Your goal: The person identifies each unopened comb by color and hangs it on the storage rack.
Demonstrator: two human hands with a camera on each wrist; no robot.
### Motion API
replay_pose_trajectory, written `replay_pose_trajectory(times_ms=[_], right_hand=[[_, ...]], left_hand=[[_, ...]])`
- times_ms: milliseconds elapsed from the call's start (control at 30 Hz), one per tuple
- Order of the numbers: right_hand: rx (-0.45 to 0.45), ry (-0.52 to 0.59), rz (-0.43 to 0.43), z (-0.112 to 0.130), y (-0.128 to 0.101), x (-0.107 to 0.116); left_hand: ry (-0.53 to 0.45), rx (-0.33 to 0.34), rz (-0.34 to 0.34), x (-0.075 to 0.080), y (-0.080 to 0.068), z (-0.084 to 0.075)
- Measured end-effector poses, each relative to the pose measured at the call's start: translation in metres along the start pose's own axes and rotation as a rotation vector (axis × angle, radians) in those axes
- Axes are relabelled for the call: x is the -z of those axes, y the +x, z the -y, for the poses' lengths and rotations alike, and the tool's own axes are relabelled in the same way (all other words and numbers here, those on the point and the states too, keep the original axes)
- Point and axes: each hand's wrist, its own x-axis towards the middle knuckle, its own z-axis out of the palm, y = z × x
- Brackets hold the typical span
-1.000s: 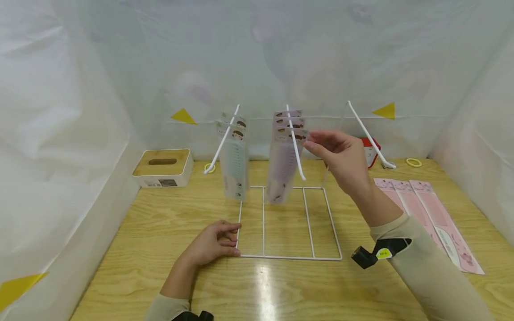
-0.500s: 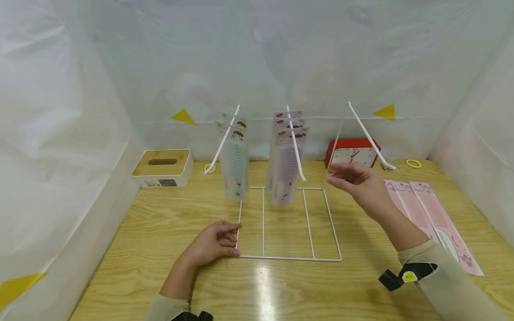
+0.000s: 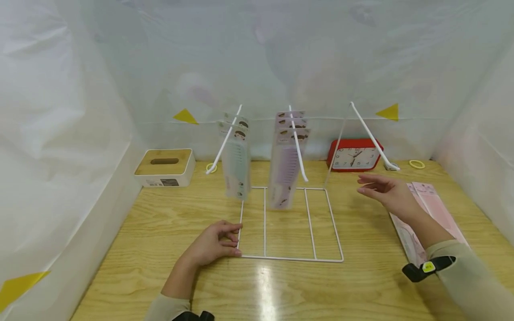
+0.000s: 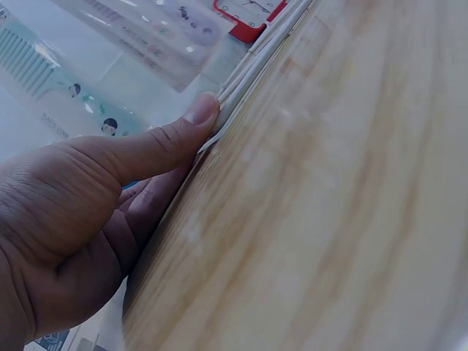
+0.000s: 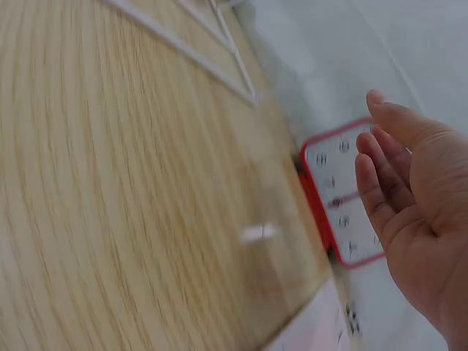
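Note:
A white wire display rack point(image 3: 289, 258) stands on the table. My left hand point(image 3: 214, 243) grips its front left corner, with the thumb against the wire in the left wrist view. From the rack's left hook hang green packaged combs point(image 3: 236, 160). Several purple packaged combs point(image 3: 287, 165) hang on the middle hook point(image 3: 300, 162), and the right hook point(image 3: 369, 133) is bare. My right hand point(image 3: 387, 191) is in the air right of the rack, holding nothing, its fingers loosely bent. Pink packaged combs point(image 3: 437, 205) lie on the table, partly covered by my right forearm.
A red alarm clock point(image 3: 355, 155) stands behind the right hook. A white tissue box with a wooden lid point(image 3: 162, 167) is at the back left. Yellow rings point(image 3: 416, 164) lie near the back edge. White sheeting point(image 3: 257, 53) encloses the table on the back and sides.
My right hand has left the purple packaged combs and moved right and down, toward the pink packs. The purple packs have swung slightly. My left hand stays on the rack's corner.

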Motion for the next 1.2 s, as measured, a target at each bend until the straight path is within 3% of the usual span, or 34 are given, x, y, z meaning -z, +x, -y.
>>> replay_pose_trajectory(times_ms=[300, 533, 833, 1200], right_hand=[[-0.015, -0.091, -0.017, -0.052, 0.006, 0.035], [-0.049, -0.175, -0.018, -0.079, 0.009, 0.053], [-0.086, -0.366, -0.004, -0.090, 0.012, 0.063], [-0.147, -0.493, 0.162, -0.090, 0.028, 0.069]], left_hand=[[-0.026, 0.009, 0.005, 0.001, 0.000, 0.000], [-0.034, 0.012, 0.010, 0.001, -0.001, 0.001], [-0.005, 0.044, 0.002, -0.001, 0.000, -0.001], [-0.006, 0.047, 0.000, -0.001, 0.000, -0.002]])
